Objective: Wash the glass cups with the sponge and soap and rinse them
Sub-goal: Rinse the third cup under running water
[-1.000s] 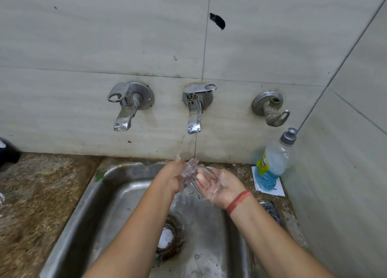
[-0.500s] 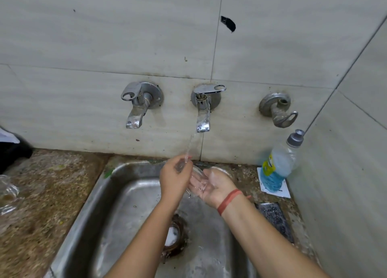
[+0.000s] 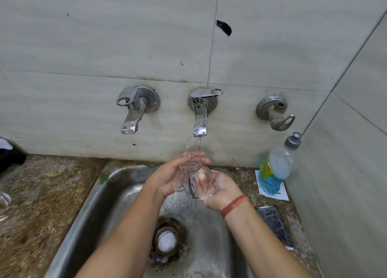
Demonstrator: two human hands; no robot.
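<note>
Tiling in pale grey (image 3: 104, 47) is filling the upper half of the view. Below it, a speckled brown stone counter (image 3: 41, 194) is wrapping around a dull stainless steel sink (image 3: 88, 215).

Over the basin, the left hand (image 3: 167, 177) is clasping a clear glass cup (image 3: 193, 179), fingers curling over its upper end. The right hand (image 3: 222, 187) is lying palm-up and loosely cupped against the cup's lower end, cradling rather than clenching. Its fingertips are showing through the glass, though whether they are reaching inside or pressing behind is not clear.

The cup is lying tilted, its long axis running from the left palm down toward the right palm, and its open mouth appears to be facing the right hand. That suggests the right hand is better placed to reach inside, while the left is doing the holding and turning.

A thin water stream (image 3: 189, 145) is falling from the chrome middle tap (image 3: 200, 118) onto the cup's upper end, so rinsing is probably under way.

A plastic bottle of blue soap (image 3: 274, 168) is standing on the counter at the right, well apart from the hands. A dark flat scrubbing pad (image 3: 276, 225) is lying near it, untouched. A red thread band (image 3: 234, 203) is circling the right wrist.
</note>
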